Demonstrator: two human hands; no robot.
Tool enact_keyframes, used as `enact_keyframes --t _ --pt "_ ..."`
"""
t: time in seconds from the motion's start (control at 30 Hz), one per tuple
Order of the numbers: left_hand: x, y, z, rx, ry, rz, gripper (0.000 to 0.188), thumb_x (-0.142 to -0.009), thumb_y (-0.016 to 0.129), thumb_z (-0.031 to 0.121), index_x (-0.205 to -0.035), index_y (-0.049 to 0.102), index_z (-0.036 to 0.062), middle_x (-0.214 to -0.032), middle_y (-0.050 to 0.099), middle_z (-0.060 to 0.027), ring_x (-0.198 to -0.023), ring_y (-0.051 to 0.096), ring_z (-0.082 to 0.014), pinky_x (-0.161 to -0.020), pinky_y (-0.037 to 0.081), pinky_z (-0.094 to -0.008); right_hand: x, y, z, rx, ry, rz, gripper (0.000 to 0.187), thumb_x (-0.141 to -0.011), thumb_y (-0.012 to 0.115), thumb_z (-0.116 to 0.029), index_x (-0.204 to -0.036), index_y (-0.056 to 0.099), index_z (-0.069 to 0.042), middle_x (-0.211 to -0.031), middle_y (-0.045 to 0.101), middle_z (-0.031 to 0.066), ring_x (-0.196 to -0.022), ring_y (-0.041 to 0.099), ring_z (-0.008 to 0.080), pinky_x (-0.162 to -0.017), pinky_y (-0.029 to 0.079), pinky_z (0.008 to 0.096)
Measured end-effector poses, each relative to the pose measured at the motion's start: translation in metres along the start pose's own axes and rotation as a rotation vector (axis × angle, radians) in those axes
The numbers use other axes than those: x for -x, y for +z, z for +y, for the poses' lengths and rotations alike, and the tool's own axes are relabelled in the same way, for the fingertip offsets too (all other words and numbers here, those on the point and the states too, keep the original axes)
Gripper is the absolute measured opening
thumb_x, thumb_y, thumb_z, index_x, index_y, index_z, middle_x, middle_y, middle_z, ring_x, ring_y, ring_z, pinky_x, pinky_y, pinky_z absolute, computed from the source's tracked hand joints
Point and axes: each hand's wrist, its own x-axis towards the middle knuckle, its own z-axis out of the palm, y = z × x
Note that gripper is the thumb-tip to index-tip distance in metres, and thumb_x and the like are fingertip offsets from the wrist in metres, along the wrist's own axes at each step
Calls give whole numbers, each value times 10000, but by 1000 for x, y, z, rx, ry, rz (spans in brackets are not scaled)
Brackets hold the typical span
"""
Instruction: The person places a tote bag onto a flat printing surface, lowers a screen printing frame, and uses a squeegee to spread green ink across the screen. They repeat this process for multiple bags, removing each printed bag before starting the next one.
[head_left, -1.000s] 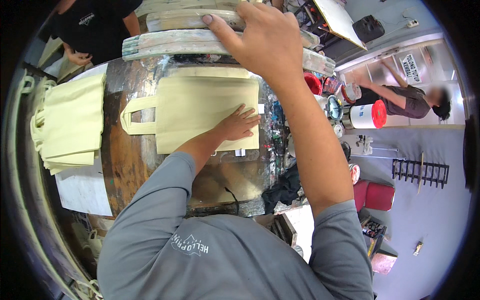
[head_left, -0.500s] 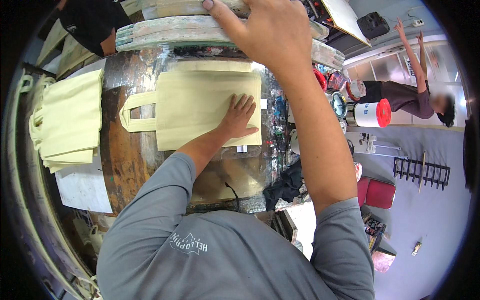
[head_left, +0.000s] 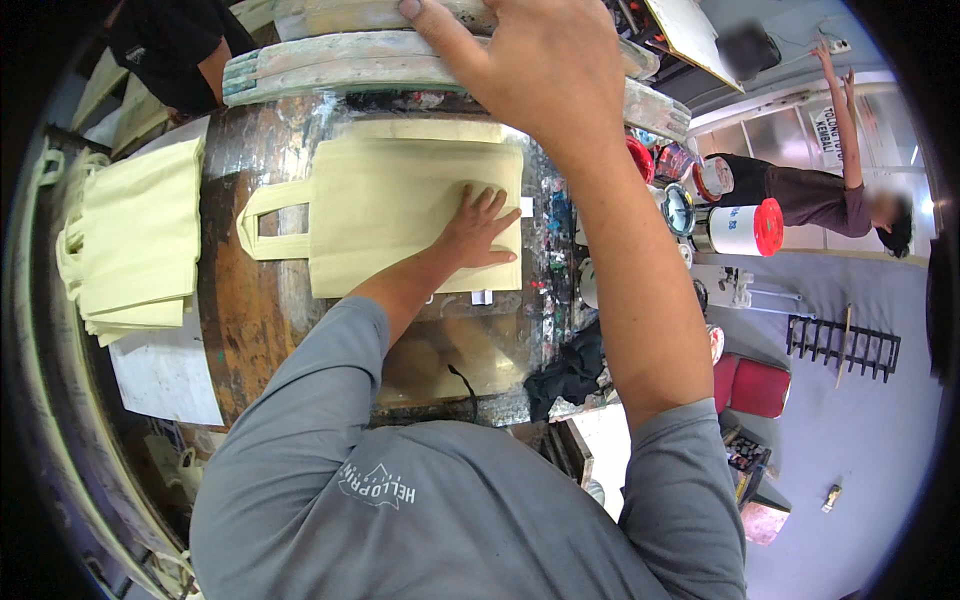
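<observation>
My left hand lies flat on a cream cloth tote bag, near its right end, with the fingers spread. The bag is smooth on the work table, its handle loop pointing left. A paler cream edge shows along its far side. At the top of the view my right hand reaches over a paint-stained wooden frame, thumb stretched along the frame's far bar. Its other fingers are cut off by the upper edge of the picture, but the hand appears to grip the frame.
A stack of cream tote bags sits on the left over a white sheet. Paint tubs, one with a red lid, crowd the right side beside a black cloth. One person stands at right, another at upper left.
The fingers of my left hand have spread wider on the bag. My right hand stays at the wooden frame. The person at right has shifted their raised arms slightly.
</observation>
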Motion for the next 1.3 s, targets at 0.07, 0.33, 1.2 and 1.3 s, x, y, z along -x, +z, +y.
enact_keyframes --t 0.07,0.33,1.2,1.3 --pt "5 0 -2 5 -6 20 926 -893 610 740 -1624 423 203 -1651 362 -235 -1525 323 -452 -1234 173 -716 4 6 4 -12 -42 82 584 -998 590 -571 -760 627 -39 -725 620 120 -700 581 256 -790 453 422" --pt "1 -9 11 -32 -25 19 946 -877 635 718 -1582 458 112 -1655 366 -215 -1524 327 -443 -1244 175 -695 1 4 2 -3 -26 23 583 -1007 582 -565 -750 621 -43 -688 600 96 -660 553 233 -755 449 419" --pt "17 -10 29 40 -78 265 940 -955 560 713 -1602 416 46 -1686 316 -222 -1570 272 -395 -1289 142 -631 5 10 -1 -5 -66 144 564 -960 664 -528 -727 603 -18 -694 621 151 -680 606 325 -715 439 448" --pt "73 -12 46 -28 -92 -98 963 -947 553 735 -1613 407 54 -1696 291 -233 -1580 244 -423 -1267 111 -690 2 14 0 30 -54 118 598 -977 639 -557 -697 586 -32 -663 599 124 -640 578 279 -671 434 433"
